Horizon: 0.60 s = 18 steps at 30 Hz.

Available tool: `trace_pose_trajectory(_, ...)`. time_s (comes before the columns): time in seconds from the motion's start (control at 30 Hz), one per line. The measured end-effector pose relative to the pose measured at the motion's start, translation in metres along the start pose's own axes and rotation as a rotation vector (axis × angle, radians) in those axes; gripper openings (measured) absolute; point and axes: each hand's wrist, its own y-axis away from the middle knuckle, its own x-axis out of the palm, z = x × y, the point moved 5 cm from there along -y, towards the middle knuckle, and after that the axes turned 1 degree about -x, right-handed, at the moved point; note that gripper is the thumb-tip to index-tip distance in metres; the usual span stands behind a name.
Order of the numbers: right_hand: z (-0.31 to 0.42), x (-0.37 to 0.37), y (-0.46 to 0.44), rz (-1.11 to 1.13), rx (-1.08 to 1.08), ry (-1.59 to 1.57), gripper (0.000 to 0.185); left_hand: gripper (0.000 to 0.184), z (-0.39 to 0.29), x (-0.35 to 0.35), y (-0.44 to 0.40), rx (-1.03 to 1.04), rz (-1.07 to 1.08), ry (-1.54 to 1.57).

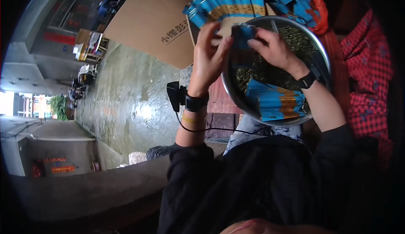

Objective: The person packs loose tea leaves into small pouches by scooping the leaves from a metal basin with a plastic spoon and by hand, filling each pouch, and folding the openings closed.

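While right hand (276,50) pinches 1 packet (243,36) over leaf-filled bowl (230,91), upper right of frame, left hand (209,53) curls close by, fingers apart.

Worn on the head, looking forward and steeply down from close above the metal basin (234,100), reaching past its rim to wet ground (139,103).

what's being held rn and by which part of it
A blue packet, held near its edge on the right hand's side by the right hand. The left hand is at the opposite edge, but blur hides whether it grips.
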Motion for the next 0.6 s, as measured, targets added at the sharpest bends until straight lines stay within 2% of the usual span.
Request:
trace_pose_trajectory(0.03, 0.004, 0.001, 0.0, -0.011, -0.048, -0.025, 0.019, 0.031, 0.016, 0.003, -0.003, -0.125, 0.089, 0.049)
trace_pose_trajectory(0.1, -0.001, 0.006, 0.002, 0.036, -0.018, 0.021, 0.018, 0.023, 0.024, 0.014, -0.001, -0.103, 0.219, 0.007)
trace_pose_trajectory(0.13, -0.001, 0.006, 0.003, 0.089, 0.028, 0.076, 0.018, 0.016, 0.026, 0.015, 0.0, -0.167, 0.185, 0.043)
trace_pose_trajectory(0.23, -0.003, 0.011, 0.003, 0.125, 0.146, -0.105, 0.021, 0.015, 0.029, 0.011, -0.013, -0.229, 0.157, 0.102)
trace_pose_trajectory(0.3, -0.008, 0.014, 0.003, 0.175, 0.172, 0.007, 0.022, 0.016, 0.026, 0.014, -0.023, -0.292, 0.115, 0.082)
trace_pose_trajectory(0.37, -0.017, 0.012, 0.002, 0.178, 0.299, -0.101, 0.022, 0.016, 0.043, 0.007, -0.041, -0.27, 0.082, 0.08)
trace_pose_trajectory(0.4, -0.018, 0.009, 0.002, 0.187, 0.308, -0.095, 0.021, 0.017, 0.042, 0.001, -0.055, -0.196, 0.003, 0.136)
trace_pose_trajectory(0.43, -0.017, 0.008, 0.005, 0.197, 0.318, -0.09, 0.022, 0.017, 0.053, -0.016, -0.074, -0.195, -0.063, 0.051)
trace_pose_trajectory(0.47, -0.015, 0.008, 0.007, 0.194, 0.345, -0.054, 0.022, 0.013, 0.065, -0.028, -0.094, -0.082, -0.132, 0.138)
trace_pose_trajectory(0.5, -0.012, 0.007, 0.009, 0.187, 0.31, -0.016, 0.022, 0.013, 0.096, -0.048, -0.118, -0.092, -0.173, 0.121)
trace_pose_trajectory(0.57, -0.002, 0.006, 0.007, 0.181, 0.275, 0.016, 0.021, 0.015, 0.115, -0.056, -0.143, -0.234, -0.178, -0.067)
trace_pose_trajectory(0.6, 0.002, 0.005, 0.006, 0.185, 0.27, 0.004, 0.02, 0.015, 0.13, -0.052, -0.152, -0.297, -0.179, -0.059)
